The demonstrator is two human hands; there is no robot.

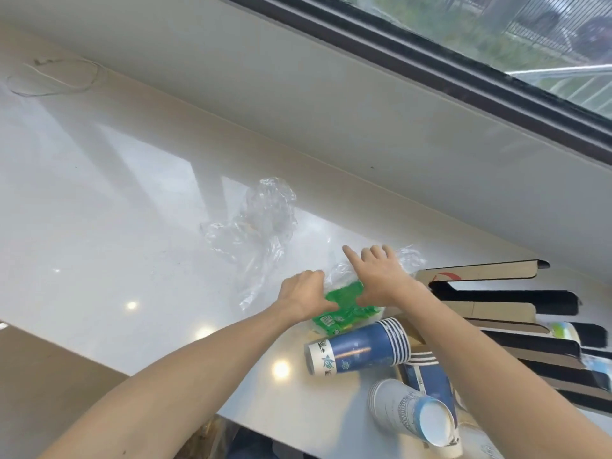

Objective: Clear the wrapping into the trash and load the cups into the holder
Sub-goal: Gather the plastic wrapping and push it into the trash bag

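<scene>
On the worktop point(99, 226), my left hand point(306, 289) and right hand point(381, 276) both grip one green wrapper point(344, 313); three cup stacks point(361, 351) lie near right.

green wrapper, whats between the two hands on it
In the head view, only the green wrapper itself lies between the left hand and right hand.

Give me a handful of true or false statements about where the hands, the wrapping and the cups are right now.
1. Both hands rest on the green printed plastic wrapper. True: left hand, right hand.
2. The blue paper cup stack stands upright. False: it lies on its side.
3. The crumpled clear plastic film lies on the white glossy counter, apart from the hands. True.
4. The cardboard cup holder sits left of the hands. False: it is on the right.
5. The right hand grips a cup. False: it is on the wrapper.
</scene>
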